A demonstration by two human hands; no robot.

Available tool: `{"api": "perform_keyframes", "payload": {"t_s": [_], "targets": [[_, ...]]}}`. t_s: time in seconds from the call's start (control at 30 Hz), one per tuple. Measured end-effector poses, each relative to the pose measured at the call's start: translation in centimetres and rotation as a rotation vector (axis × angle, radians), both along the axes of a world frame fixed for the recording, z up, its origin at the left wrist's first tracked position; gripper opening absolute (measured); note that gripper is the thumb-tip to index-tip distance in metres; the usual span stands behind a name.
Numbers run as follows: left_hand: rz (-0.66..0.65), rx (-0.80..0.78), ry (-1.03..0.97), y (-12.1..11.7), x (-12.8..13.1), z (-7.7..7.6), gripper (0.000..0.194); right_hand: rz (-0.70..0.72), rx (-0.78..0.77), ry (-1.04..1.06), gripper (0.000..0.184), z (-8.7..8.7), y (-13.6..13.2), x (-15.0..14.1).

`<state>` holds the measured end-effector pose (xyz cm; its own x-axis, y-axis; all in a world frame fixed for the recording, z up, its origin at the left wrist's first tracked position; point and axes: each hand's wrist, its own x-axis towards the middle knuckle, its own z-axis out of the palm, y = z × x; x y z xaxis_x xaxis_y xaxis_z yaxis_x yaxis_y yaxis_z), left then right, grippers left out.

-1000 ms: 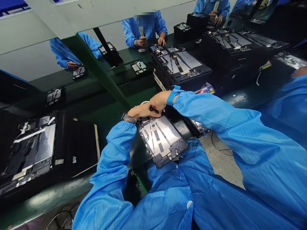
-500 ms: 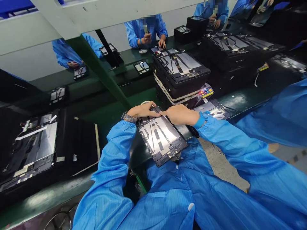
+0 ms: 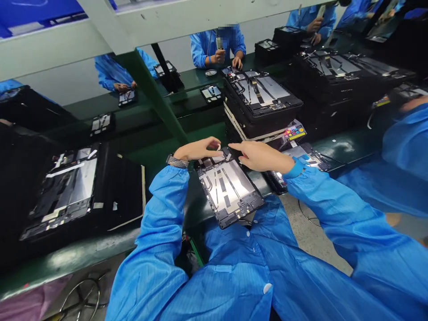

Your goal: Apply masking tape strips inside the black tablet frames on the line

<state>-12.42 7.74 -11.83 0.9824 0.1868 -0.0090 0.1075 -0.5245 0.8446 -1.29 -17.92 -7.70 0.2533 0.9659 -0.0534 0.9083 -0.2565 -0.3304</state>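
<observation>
An opened tablet (image 3: 230,185) with a silver inner plate, black ribbon strips and small circuit parts lies tilted at the edge of the bench before me. My left hand (image 3: 200,148) is over its far left corner, index finger curved and thumb stretched apart from it. A tiny pale spot shows at those fingertips; I cannot tell whether it is a nail or a small piece. My right hand (image 3: 261,155) hovers by the far right corner, index finger stretched out toward the left and thumb apart. Nothing shows in its fingers.
Behind the tablet stands a tall stack of opened tablets (image 3: 264,96), beside a small box with coloured buttons (image 3: 295,132). More stacked tablets (image 3: 72,183) fill the left. Another opened tablet (image 3: 309,156) lies right. A green post (image 3: 160,102) rises ahead. Co-workers in blue sit across the bench.
My hands have come apart: the right has drawn back to the right from the tablet's top end, and the left has lifted its fingers slightly. The camera view has shifted left.
</observation>
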Motion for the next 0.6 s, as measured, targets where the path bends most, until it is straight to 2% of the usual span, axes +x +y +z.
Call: {"api": "perform_keyframes", "payload": {"t_s": [0.1, 0.17, 0.2, 0.3, 0.37, 0.47, 0.6], "targets": [[0.02, -0.068, -0.087, 1.1, -4.2, 1.8, 0.052, 0.152, 0.079, 0.087, 0.042, 1.0, 1.9, -1.3], [0.13, -0.087, -0.179, 1.4, -7.7, 1.8, 0.051, 0.217, 0.088, 0.018, 0.033, 0.6, 3.6, -2.8], [0.186, -0.093, -0.21, 1.3, -9.4, 1.4, 0.049, 0.237, 0.091, -0.044, 0.03, 0.1, 4.5, -3.6], [0.343, -0.119, -0.254, -0.1, -13.2, -1.4, 0.046, 0.31, 0.087, -0.218, 0.023, -1.8, 6.8, -5.4], [0.418, -0.146, -0.267, -1.7, -14.2, -3.7, 0.044, 0.366, 0.086, -0.284, 0.019, -2.9, 7.9, -5.7], [0.48, -0.189, -0.283, -4.1, -13.9, -6.7, 0.044, 0.412, 0.113, -0.334, 0.021, -3.5, 9.0, -5.4], [0.572, -0.277, -0.318, -5.8, -12.5, -8.9, 0.041, 0.395, 0.166, -0.379, 0.021, -3.3, 9.9, -5.3]]}}
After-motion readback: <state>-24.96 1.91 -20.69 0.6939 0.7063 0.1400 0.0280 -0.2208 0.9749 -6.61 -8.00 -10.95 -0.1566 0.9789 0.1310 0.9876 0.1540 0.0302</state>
